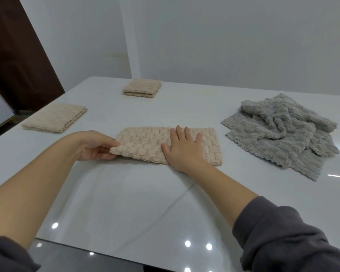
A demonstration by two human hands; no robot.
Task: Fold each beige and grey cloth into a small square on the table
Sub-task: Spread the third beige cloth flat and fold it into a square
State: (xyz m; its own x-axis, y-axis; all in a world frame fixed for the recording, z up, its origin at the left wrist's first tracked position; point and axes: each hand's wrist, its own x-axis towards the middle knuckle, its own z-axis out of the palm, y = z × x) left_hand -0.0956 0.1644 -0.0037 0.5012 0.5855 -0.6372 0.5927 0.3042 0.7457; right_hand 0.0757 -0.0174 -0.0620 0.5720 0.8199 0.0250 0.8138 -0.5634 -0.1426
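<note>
Head view: beige cloth (145, 142) folded into a strip at worktop (126, 193) centre.
Hands apart: left hand (94, 146) pinches the strip's raised left end; right hand (183, 150) presses flat on its middle, fingers straight; near folded square (55, 117) and far folded square (142, 88) lie left; crumpled grey cloths (281, 132) heaped right.

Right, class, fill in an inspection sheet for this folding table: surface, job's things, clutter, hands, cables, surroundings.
Surface: glossy white table, lamp reflections near edge.
Job's things: half-folded beige waffle-textured cloth in front; left folded beige cloth and far folded beige cloth lie folded; crumpled grey fleecy cloth heap at right, unfolded.
Clutter: nothing seen.
Grippers: left hand pinches the half-folded cloth's left end; right hand presses flat on it.
Cables: nothing seen.
Surroundings: white wall, dark brown panel at left.
</note>
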